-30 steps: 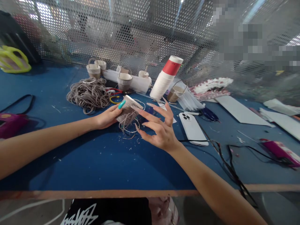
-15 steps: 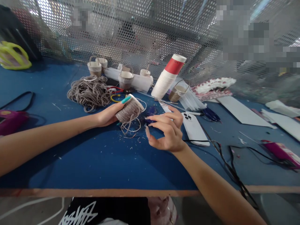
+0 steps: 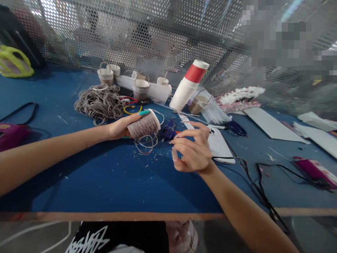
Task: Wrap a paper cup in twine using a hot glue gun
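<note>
My left hand [image 3: 120, 127] grips a paper cup [image 3: 143, 125] wrapped round with grey-brown cord, thumb along its top near the white rim. The cup is tilted, rim to the right. Loose ends of cord [image 3: 150, 144] loop from its rim and lower side. To the right, my right hand [image 3: 192, 147] is held over the table with bent fingers apart from the thumb, and I see nothing in it. Just beyond its fingertips lies a dark blue tool [image 3: 169, 131], its kind unclear, with an orange part beside it.
A heap of grey cord [image 3: 99, 103], small cord-wrapped cups [image 3: 141, 89], a leaning stack of paper cups [image 3: 184, 89] and yellow-handled scissors [image 3: 133, 110] lie behind. A white phone [image 3: 221, 146] and black cables [image 3: 252, 182] are at right. A perforated metal screen [image 3: 158, 38] backs the blue table [image 3: 118, 186].
My right hand has drawn back to the right, away from the cup. The cup has shifted slightly left and turned a little in my left hand. More of the blue tool shows.
</note>
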A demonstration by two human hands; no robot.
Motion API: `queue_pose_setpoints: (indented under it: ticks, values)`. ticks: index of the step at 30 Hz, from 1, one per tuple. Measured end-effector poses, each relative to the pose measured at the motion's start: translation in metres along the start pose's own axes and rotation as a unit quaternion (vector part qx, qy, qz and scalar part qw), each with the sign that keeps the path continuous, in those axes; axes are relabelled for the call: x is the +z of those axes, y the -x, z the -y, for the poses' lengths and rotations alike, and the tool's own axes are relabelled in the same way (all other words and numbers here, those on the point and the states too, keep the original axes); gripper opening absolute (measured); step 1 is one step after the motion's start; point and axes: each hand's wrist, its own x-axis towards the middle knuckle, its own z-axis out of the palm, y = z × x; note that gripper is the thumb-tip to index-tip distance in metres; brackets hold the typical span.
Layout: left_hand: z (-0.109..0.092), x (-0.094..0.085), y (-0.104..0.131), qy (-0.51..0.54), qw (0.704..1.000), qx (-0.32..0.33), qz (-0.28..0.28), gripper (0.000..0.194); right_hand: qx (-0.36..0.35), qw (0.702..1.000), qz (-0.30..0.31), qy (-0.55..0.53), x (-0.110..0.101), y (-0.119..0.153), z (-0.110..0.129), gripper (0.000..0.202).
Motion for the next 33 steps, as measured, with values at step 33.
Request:
queue_pose_setpoints:
  ticks: [33]
  values:
    - [0.005, -0.012, -0.009, 0.022, 0.992, 0.091, 0.088, 0.051, 0.046, 0.994, 0.087, -0.054, 0.002, -0.006, -0.003, 0.006]
